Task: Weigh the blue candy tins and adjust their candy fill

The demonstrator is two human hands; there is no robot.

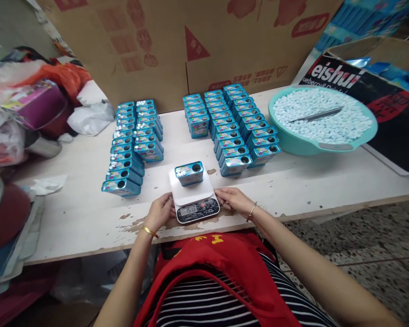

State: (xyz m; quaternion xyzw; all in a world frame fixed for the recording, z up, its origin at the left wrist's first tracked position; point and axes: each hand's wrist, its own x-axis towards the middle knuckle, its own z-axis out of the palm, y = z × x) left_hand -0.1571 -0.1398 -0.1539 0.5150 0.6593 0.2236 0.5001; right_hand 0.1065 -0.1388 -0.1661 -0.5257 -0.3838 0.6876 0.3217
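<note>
Gripping digital kitchen scale [194,196] by opposite side edges with left hand [161,210] and right hand [235,200], both half-curled; resting near front edge of worktable [71,225], carrying rectangular candy tin [191,178] near its far edge; probably handling light and stiff, needing level hold low along sides, likely shedding loose white candies [180,172] if tilting

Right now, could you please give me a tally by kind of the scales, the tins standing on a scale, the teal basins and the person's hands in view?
White scale: 1
Blue tin on the scale: 1
Teal basin: 1
Hands, left hand and right hand: 2
Total: 5
</note>
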